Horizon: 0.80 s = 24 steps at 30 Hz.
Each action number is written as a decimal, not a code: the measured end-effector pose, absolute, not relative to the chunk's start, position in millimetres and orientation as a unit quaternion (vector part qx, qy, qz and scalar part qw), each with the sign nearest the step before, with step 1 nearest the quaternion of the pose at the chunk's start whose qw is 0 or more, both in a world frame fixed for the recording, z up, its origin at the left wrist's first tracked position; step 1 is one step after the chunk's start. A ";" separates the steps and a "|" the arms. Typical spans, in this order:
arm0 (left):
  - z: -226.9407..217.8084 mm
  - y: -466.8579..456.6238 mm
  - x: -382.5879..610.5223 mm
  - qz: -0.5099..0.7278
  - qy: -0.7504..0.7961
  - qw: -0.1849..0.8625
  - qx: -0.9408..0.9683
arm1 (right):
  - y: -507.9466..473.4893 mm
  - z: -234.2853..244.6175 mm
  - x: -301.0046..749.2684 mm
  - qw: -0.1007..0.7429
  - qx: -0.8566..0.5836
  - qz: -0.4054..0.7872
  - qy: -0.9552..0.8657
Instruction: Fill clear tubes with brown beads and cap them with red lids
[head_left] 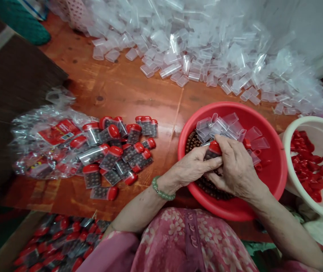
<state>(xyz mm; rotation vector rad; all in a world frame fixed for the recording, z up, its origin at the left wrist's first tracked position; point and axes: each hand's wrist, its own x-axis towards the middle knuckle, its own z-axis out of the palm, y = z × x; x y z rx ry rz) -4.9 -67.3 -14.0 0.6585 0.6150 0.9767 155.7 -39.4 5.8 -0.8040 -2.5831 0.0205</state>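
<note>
Over the red basin [282, 177], my two hands meet around a small clear container with a red cap [214, 148] and dark beads inside. My left hand [191, 168] wraps its fingers and thumb about the container's body. From the other side my right hand [236, 166] closes on it, its fingers against the red cap; part of the container is hidden by the fingers. Below the hands lie dark brown bead strings [191, 141]. Clear empty containers [221, 126] and a few red caps [258, 166] sit in the basin as well.
Left on the wooden table [138, 96] lie capped bead containers [112, 158] and a plastic bag [48, 147]. More filled ones [59, 241] are piled below the table edge. Clear containers [184, 56] heap along the back. A white bucket [288, 151] of red caps [306, 162] stands right.
</note>
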 end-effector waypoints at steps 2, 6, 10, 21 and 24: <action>-14.6 -66.3 -3.0 0.456 0.276 0.794 0.293 | -39.1 3.6 153.6 0.229 -0.281 -0.017 -0.932; -11.9 -66.5 -2.0 0.442 0.280 0.802 0.288 | -36.4 2.8 154.5 0.253 -0.271 -0.032 -0.928; -8.6 -68.4 -4.2 0.442 0.273 0.799 0.303 | -36.0 1.4 157.6 0.266 -0.262 -0.034 -0.927; -8.0 -90.0 -23.2 0.487 0.363 0.703 0.371 | -25.5 26.9 170.5 0.135 -0.252 0.155 -0.946; -0.4 -110.6 -59.7 0.501 0.523 0.531 0.439 | -5.7 23.8 200.9 0.125 -0.338 0.166 -0.918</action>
